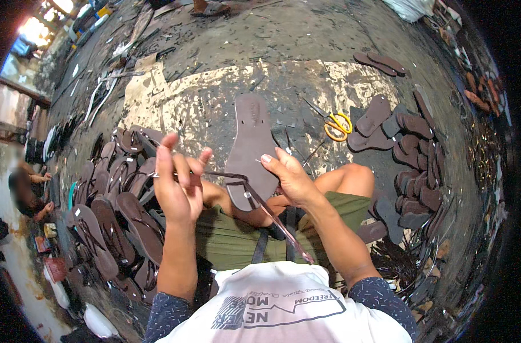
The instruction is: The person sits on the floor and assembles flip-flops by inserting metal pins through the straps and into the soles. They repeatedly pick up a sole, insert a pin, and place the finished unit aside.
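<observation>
A brown flip-flop sole (pixel 251 137) stands over my lap with its heel end toward me, and two small holes show in its upper half. My right hand (pixel 292 176) grips its right edge, thumb on the face and the other fingers behind. From the toe-post area a thin dark brown strap (pixel 226 174) runs left to my left hand (pixel 179 183), whose fingers are partly curled round it with the index finger raised. A small shiny tip shows beside those fingers. The strap's other length (pixel 280 224) hangs loose toward my shirt.
Finished flip-flops (pixel 140 223) lie heaped at my left. Brown soles (pixel 409 148) are piled at my right, near yellow-handled scissors (pixel 337 126) and a bundle of dark straps (pixel 395 260). Another person (pixel 29 191) sits at the far left. Scraps litter the floor.
</observation>
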{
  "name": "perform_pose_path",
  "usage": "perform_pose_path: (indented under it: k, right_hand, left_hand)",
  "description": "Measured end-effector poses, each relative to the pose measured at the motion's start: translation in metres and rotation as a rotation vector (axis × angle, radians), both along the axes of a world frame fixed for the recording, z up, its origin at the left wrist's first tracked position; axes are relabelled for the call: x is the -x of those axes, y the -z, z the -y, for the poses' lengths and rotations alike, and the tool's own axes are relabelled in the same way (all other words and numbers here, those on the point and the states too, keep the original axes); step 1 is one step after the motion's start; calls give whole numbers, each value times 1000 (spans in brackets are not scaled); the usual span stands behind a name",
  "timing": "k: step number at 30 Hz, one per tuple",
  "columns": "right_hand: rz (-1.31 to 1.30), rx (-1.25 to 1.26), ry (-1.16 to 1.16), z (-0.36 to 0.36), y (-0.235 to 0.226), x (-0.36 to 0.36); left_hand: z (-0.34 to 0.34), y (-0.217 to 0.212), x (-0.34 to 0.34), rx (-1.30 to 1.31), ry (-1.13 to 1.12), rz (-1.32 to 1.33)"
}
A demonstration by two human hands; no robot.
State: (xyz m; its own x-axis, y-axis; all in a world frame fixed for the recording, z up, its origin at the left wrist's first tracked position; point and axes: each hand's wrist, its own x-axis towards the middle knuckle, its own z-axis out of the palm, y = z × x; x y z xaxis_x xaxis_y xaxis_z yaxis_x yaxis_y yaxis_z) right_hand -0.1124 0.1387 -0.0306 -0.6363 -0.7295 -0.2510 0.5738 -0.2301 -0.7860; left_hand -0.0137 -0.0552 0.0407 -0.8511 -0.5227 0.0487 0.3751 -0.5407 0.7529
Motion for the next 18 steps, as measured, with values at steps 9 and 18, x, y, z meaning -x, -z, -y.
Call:
perform_pose_path:
  k: [9,18]
  right_hand:
    - [-238,-111,-163,-10,-17,5]
    - [393,509,484,-22,9,-20]
  left_hand:
    - [4,16,31,-215,288,240]
    - [31,29,26,-284,-131,197]
